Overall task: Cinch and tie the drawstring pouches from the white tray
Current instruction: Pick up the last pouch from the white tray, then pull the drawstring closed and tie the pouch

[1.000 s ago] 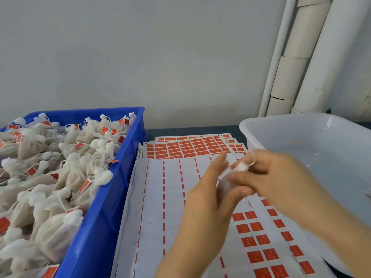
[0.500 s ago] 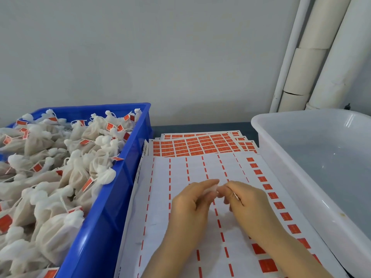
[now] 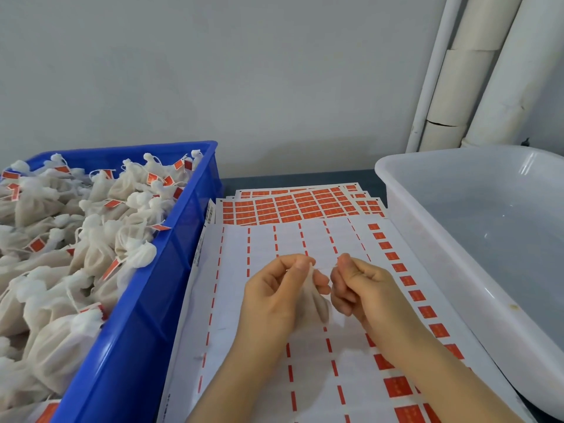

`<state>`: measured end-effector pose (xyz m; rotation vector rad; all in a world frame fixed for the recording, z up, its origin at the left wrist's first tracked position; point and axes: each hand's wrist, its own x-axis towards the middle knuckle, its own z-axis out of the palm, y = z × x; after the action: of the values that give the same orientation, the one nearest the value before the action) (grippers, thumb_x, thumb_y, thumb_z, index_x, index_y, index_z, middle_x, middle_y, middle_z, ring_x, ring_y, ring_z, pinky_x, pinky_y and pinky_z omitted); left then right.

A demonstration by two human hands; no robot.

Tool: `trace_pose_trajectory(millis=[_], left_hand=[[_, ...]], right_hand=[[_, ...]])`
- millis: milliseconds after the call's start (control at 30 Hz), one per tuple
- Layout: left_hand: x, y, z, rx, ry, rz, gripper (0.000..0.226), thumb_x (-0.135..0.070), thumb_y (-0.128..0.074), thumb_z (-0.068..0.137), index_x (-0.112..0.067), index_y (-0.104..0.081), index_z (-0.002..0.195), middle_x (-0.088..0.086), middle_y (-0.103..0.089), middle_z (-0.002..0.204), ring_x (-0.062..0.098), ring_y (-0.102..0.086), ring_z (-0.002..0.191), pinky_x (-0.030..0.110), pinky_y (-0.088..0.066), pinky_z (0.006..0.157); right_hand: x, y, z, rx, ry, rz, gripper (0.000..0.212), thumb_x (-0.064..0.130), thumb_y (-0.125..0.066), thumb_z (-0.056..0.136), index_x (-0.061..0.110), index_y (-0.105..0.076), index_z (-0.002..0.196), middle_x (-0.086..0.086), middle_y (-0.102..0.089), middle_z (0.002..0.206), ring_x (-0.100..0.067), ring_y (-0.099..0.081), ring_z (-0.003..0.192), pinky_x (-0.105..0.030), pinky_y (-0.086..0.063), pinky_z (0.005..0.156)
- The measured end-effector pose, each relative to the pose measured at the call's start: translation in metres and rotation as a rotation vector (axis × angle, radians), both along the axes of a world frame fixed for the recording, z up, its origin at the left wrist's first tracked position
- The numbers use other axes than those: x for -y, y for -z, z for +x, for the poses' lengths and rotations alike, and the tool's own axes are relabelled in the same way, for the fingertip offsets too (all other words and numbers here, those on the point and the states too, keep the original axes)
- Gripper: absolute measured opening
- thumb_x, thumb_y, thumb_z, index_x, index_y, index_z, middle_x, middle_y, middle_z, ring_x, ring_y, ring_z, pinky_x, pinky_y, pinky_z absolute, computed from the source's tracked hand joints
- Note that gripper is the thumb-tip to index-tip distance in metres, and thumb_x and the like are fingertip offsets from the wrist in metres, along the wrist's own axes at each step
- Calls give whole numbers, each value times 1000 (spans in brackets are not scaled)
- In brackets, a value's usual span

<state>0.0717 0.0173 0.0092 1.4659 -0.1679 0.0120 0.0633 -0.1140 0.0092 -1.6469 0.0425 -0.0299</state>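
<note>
- I take the white tray [image 3: 427,239] as my landmark. It sits at the right of the bench, and the work in hand is just to its left, above a white label sheet [image 3: 268,346].
- The pouch [image 3: 317,303] hangs between my operator's two hands, off the sheet and apart from the tray wall.
- The left hand [image 3: 274,297] has thumb and fingers curled round the pouch's gathered neck, pinching it closed.
- The right hand [image 3: 363,288], nearer the tray, pinches the thin drawstring [image 3: 325,267], which runs taut across the small gap to the neck.
- My reading is that this pouch is mid-cinch. The mouth looks drawn in, but I see no knot, and the string is too fine for me to be sure.
- Well to the left of the tray, a blue crate [image 3: 171,270] is heaped with tied pouches [image 3: 100,239], many carrying red tags. A large share of the job looks done.
- What is left for this pouch, I judge, is to finish the pull, knot it, and send it to the crate.
- I cannot judge how many pouches remain in the tray, because its near end runs out of view.
- Beyond the hands, level with the tray's far corner, lies a stack of red label sheets [image 3: 293,206].
</note>
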Motion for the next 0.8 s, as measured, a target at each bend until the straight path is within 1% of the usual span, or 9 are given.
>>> trace_pose_trajectory(millis=[100, 167, 233, 267, 333, 400, 467, 633, 800], left_hand=[[-1, -1, 1, -30, 22, 4, 28, -34, -51, 90, -30, -71, 71, -2, -69, 67, 7, -65, 66, 7, -48, 65], [-1, -2, 1, -52, 38, 14, 27, -34, -54, 89, -29, -70, 67, -3, -67, 65, 8, -64, 66, 20, -47, 78], [0, -2, 0, -62, 50, 1, 16, -35, -60, 80, -28, -69, 70, -3, -66, 68, 9, -63, 67, 30, -49, 76], [0, -2, -1, -72, 51, -5, 9, -35, -64, 77, -28, -69, 75, -3, -68, 70, 9, -64, 68, 31, -49, 74], [-2, -1, -2, -94, 66, 5, 12, -32, -67, 80, -30, -65, 91, -4, -72, 78, 10, -67, 73, 28, -49, 72], [-4, 1, -1, -119, 95, 27, 21, -28, -65, 83, -32, -56, 102, -3, -74, 84, 12, -69, 81, 32, -50, 78], [-6, 1, -1, -142, 102, 51, 23, -24, -63, 86, -31, -50, 103, -4, -75, 88, 14, -70, 87, 37, -51, 84], [-6, 3, -1, -155, 94, 78, 16, -14, -61, 88, -23, -51, 95, -10, -75, 88, 11, -71, 83, 16, -52, 57], [-6, 1, -3, -152, 107, 133, 17, -11, -61, 88, -24, -52, 94, -11, -74, 83, 10, -71, 76, 11, -49, 52]], right_hand=[[0, -3, 2, -21, -14, 187, 39, 46, -42, 79, 22, -50, 50, 0, -40, 49, -11, -41, 46, -21, -43, 61], [0, -5, 1, -21, -20, 309, 38, 43, -44, 79, 21, -53, 50, -2, -39, 50, -11, -40, 46, -17, -43, 56], [0, -7, 0, -26, -24, 396, 36, 41, -45, 80, 23, -57, 51, -2, -38, 51, -11, -39, 45, -17, -42, 54], [1, -8, -1, -18, -22, 391, 36, 41, -45, 80, 23, -57, 51, -2, -38, 51, -10, -40, 45, -18, -42, 55], [3, -9, -1, 1, -15, 330, 36, 42, -44, 79, 21, -55, 52, -3, -40, 51, -11, -42, 46, -21, -43, 60], [7, -10, -2, 0, 20, 278, 37, 43, -43, 79, 17, -55, 55, -5, -42, 51, -14, -43, 48, -25, -44, 63], [9, -8, -2, 4, 64, 203, 39, 46, -43, 78, 14, -57, 59, -4, -47, 52, -15, -45, 50, -28, -44, 66], [9, -7, -4, 32, 121, 115, 39, 50, -43, 76, 21, -64, 62, -1, -56, 55, -16, -51, 55, -31, -47, 68], [12, -9, -6, 96, 158, 40, 41, 54, -37, 77, 27, -56, 52, 2, -52, 51, -13, -50, 53, -30, -49, 73]])
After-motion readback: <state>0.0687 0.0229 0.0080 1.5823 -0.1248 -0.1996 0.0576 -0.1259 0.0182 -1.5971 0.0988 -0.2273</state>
